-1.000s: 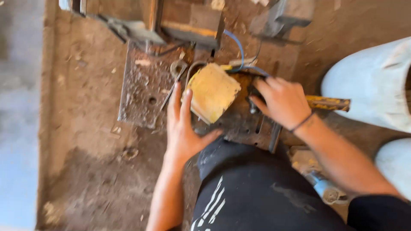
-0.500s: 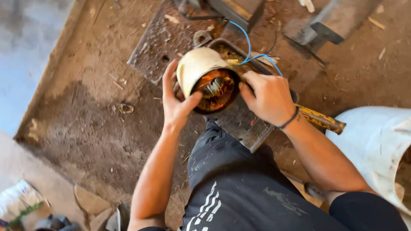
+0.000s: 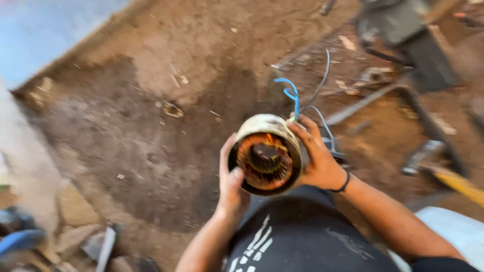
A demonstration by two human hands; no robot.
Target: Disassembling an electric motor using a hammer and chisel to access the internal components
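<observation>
Stator lifted clear of the floor

We now hold the motor stator (image 3: 266, 153) up between both hands, its open end turned to us, no longer down on the metal plate. Left hand (image 3: 231, 181) and right hand (image 3: 316, 157) fingers clamp its casing; blue wires (image 3: 292, 95) trail above the dirt floor (image 3: 151, 100)

Both forearms are left bare. A thin black band (image 3: 344, 183) is worn at the right wrist. Black trousers (image 3: 302, 236) with white streaked markings (image 3: 250, 248) at seven o'clock are seen.
</observation>
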